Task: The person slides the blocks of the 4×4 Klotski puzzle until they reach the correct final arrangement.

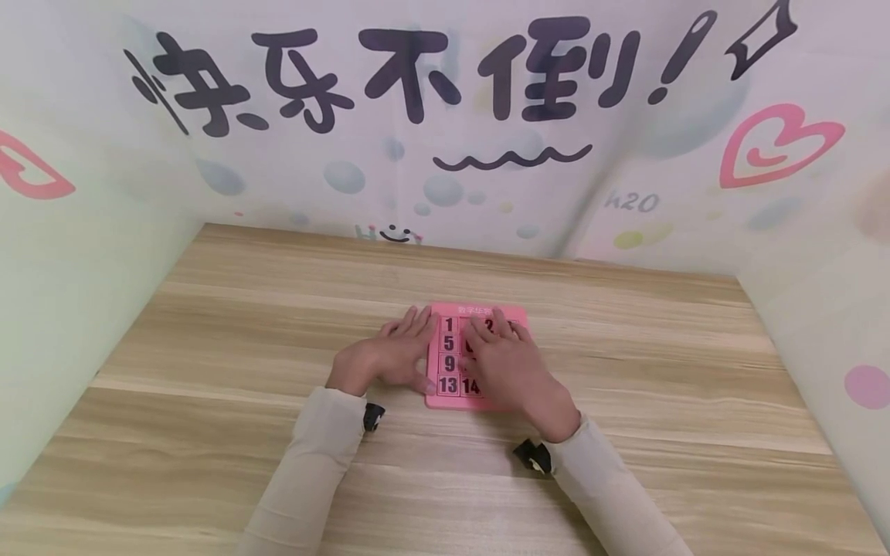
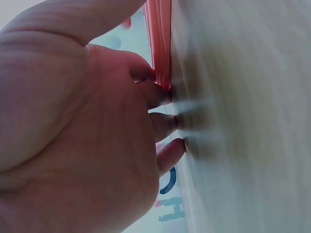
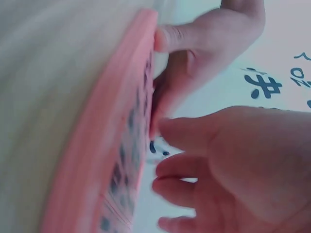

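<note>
A pink number sliding puzzle (image 1: 452, 403) lies flat on the table, with tiles 1, 5, 9, 13 and 14 showing. My left hand (image 1: 389, 355) rests along its left side, fingers spread, thumb at the lower left edge. In the left wrist view, fingertips (image 2: 177, 145) of that hand touch the tabletop beside the pink frame (image 2: 160, 43). Spread over the tiles is my right hand (image 1: 507, 371), hiding much of the middle and right columns. The right wrist view has its thumb (image 3: 184, 133) close over the number face, the other fingers extended.
The wood-grain table (image 1: 243, 340) reaches back to a white printed backdrop (image 1: 278, 170) with large black characters. Pale side walls stand at left and right. A small black device (image 1: 534, 455) sits at the right wrist and another black device (image 1: 373, 417) at the left.
</note>
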Action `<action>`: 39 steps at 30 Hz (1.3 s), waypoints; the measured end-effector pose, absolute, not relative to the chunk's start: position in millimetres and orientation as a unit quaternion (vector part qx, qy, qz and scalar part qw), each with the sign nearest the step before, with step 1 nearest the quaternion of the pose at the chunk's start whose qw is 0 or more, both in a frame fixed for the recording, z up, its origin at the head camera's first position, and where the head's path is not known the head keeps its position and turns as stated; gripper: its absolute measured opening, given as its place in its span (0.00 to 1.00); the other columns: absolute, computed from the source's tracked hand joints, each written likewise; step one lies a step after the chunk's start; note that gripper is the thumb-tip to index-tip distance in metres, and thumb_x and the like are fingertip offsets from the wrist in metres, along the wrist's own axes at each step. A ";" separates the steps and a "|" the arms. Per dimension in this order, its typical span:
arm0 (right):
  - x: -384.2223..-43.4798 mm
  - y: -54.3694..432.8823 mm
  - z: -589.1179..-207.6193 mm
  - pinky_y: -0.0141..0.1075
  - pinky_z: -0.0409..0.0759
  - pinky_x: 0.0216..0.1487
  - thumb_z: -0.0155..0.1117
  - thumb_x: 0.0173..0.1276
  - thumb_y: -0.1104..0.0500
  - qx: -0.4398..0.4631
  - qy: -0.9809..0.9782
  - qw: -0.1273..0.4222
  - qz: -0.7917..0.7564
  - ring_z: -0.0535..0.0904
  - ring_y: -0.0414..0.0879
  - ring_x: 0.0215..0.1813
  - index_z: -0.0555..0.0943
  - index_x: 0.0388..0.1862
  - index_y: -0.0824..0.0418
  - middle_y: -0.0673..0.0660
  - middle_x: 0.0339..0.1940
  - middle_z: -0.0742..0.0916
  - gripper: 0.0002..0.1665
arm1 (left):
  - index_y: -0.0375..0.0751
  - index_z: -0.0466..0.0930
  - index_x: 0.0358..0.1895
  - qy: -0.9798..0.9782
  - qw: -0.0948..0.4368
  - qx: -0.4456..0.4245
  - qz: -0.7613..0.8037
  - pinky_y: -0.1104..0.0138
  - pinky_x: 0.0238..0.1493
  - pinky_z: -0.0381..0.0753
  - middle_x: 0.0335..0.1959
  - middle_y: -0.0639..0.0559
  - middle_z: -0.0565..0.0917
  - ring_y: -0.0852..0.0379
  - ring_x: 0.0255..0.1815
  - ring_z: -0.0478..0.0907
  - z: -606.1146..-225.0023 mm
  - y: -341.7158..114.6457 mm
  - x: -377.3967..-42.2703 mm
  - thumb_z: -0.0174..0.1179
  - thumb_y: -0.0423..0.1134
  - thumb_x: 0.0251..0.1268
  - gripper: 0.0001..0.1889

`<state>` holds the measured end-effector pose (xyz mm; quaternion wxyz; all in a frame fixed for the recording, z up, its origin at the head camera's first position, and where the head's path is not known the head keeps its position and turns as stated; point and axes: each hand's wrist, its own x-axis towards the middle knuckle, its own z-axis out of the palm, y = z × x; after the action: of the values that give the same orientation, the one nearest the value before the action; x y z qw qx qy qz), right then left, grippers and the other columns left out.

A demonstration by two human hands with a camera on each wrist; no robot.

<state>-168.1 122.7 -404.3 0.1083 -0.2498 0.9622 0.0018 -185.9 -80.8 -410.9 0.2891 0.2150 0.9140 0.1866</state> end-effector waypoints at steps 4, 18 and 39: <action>-169.0 128.2 -400.0 0.60 0.55 0.76 0.49 0.78 0.45 -0.220 0.964 0.145 0.030 0.50 0.62 0.81 0.62 0.78 0.58 0.55 0.79 0.63 0.34 | 0.36 0.32 0.80 0.913 0.290 0.215 0.192 0.48 0.80 0.32 0.81 0.42 0.28 0.44 0.81 0.23 -411.1 -81.0 -185.6 0.69 0.53 0.59 0.60; -167.6 129.0 -397.4 0.58 0.54 0.78 0.50 0.78 0.47 -0.221 0.962 0.158 0.037 0.51 0.61 0.81 0.62 0.78 0.59 0.56 0.79 0.64 0.34 | 0.37 0.32 0.80 0.913 0.290 0.209 0.197 0.49 0.80 0.32 0.81 0.43 0.29 0.45 0.81 0.22 -411.5 -80.4 -185.2 0.69 0.53 0.59 0.60; -168.5 126.7 -400.9 0.58 0.57 0.76 0.51 0.78 0.45 -0.231 0.962 0.142 0.016 0.52 0.62 0.80 0.63 0.77 0.61 0.57 0.78 0.65 0.35 | 0.36 0.32 0.80 0.912 0.291 0.211 0.196 0.48 0.80 0.32 0.81 0.42 0.28 0.44 0.81 0.22 -411.4 -80.7 -184.9 0.68 0.54 0.59 0.60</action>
<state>-168.5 126.7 -400.9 0.1416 -0.2310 0.9624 0.0163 -184.9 -80.7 -411.4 0.2914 0.2112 0.9122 0.1959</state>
